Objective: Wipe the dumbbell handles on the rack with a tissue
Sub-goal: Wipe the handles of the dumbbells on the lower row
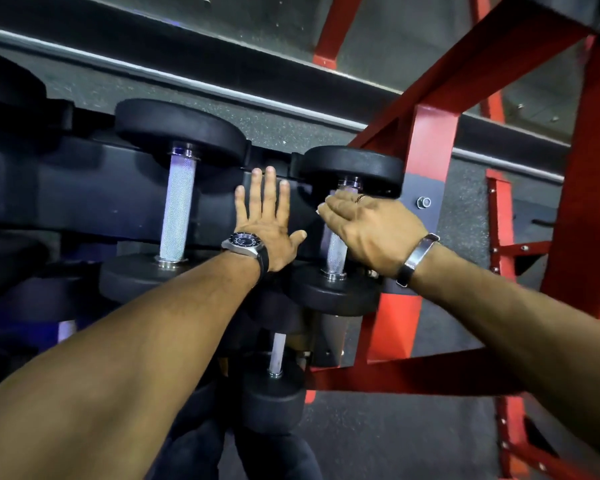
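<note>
1. Left hand (269,223), centre of frame: fingers straight and spread, palm flat on the black rack (84,199) between two dumbbells. It holds nothing. A watch (245,242) is on this wrist.
2. Right hand (368,226), centre-right: fingers straight and pressed together, laid over the upper part of the handle of the right dumbbell (340,230). Whether the thumb goes round the handle, I cannot tell; it is hidden behind the hand.
3. A small white bit shows at the fingertips of the right hand, approx. at the handle's left side. It may be the tissue (317,212), but it is too small to be sure.
4. The right dumbbell lies on the upper rack level, centre-right of frame, its far black head near a red frame (430,143). The lower part of its metal handle is visible below the hand.
5. The left dumbbell (177,209) is on the same level, centre-left, w/ its knurled silver handle fully free; no hand touches it.
6. A smaller dumbbell (276,379) sits on a lower level, bottom centre, just under the left forearm.
7. More dark dumbbell heads are at the left edge, blurred.
8. A dark band w/ a metal plate (418,258) is on the right wrist. Red frame bars fill the right side of the frame, over grey speckled floor.
</note>
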A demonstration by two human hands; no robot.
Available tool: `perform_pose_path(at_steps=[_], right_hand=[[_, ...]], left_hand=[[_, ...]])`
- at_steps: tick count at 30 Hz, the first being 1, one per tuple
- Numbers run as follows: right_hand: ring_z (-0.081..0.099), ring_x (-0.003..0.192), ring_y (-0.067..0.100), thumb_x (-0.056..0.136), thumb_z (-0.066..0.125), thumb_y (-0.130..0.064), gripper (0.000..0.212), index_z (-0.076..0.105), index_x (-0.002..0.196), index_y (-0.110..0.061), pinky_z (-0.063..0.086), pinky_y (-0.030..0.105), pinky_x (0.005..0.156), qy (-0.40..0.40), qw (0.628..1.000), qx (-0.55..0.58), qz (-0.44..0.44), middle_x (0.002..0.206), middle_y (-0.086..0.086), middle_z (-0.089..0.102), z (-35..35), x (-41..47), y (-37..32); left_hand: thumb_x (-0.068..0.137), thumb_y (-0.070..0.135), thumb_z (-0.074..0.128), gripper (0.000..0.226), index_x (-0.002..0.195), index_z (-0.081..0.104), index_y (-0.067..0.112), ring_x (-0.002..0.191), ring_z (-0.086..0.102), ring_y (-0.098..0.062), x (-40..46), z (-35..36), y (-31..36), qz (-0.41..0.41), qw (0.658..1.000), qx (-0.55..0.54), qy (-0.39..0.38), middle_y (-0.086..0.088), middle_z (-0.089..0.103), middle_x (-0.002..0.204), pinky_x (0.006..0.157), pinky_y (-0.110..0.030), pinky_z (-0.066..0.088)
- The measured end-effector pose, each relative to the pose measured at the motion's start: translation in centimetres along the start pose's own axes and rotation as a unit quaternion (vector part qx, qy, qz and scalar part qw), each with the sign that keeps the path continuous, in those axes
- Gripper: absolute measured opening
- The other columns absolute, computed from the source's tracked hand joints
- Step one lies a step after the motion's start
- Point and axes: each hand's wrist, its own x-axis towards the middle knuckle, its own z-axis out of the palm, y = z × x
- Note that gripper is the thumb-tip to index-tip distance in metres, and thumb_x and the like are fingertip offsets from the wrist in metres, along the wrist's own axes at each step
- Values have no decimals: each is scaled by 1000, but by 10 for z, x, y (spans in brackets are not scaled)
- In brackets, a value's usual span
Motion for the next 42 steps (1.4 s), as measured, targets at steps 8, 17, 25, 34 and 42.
perform_pose_path(at_steps=[8, 17, 25, 34, 42], right_hand=[[69, 97, 31, 90, 32, -12, 44, 75, 91, -2, 58, 35, 83, -42, 985, -102, -136, 96, 12, 74, 20, 10, 11], [71, 94, 27, 90, 33, -13, 43, 75, 89, -5, 54, 33, 86, -45, 987, -80, -132, 91, 7, 74, 16, 11, 10], [71, 97, 26, 89, 37, -15, 41, 77, 91, -5, 56, 30, 82, -47, 988, -55, -137, 96, 7, 75, 22, 4, 2], [71, 92, 26, 92, 30, -12, 47, 76, 86, -6, 57, 34, 84, -50, 977, -17, -206, 91, 8, 74, 25, -7, -13], [66, 72, 30, 83, 36, -14, 34, 66, 67, -10, 53, 36, 53, -80, 989, -84, -95, 72, 7, 64, 13, 15, -4]], left_hand=[[98, 63, 29, 97, 147, -33, 7, 140, -40, -39, 4, 7, -3, 3, 1000, 1, 12, -20, -44, 151, 111, -58, -23], [96, 64, 33, 99, 150, -29, 8, 141, -39, -37, 5, 11, -2, 6, 999, -7, 41, -18, -41, 153, 111, -58, -23], [97, 64, 31, 98, 149, -29, 8, 140, -39, -38, 3, 7, -1, -8, 1000, 5, 30, -19, -43, 152, 107, -56, -27], [97, 64, 31, 98, 149, -30, 8, 141, -38, -38, 3, 7, -1, -5, 999, 10, 30, -19, -42, 153, 109, -57, -25], [97, 64, 31, 97, 151, -28, 9, 141, -38, -36, 3, 5, -1, -9, 1000, 12, 21, -18, -42, 153, 114, -58, -20]])
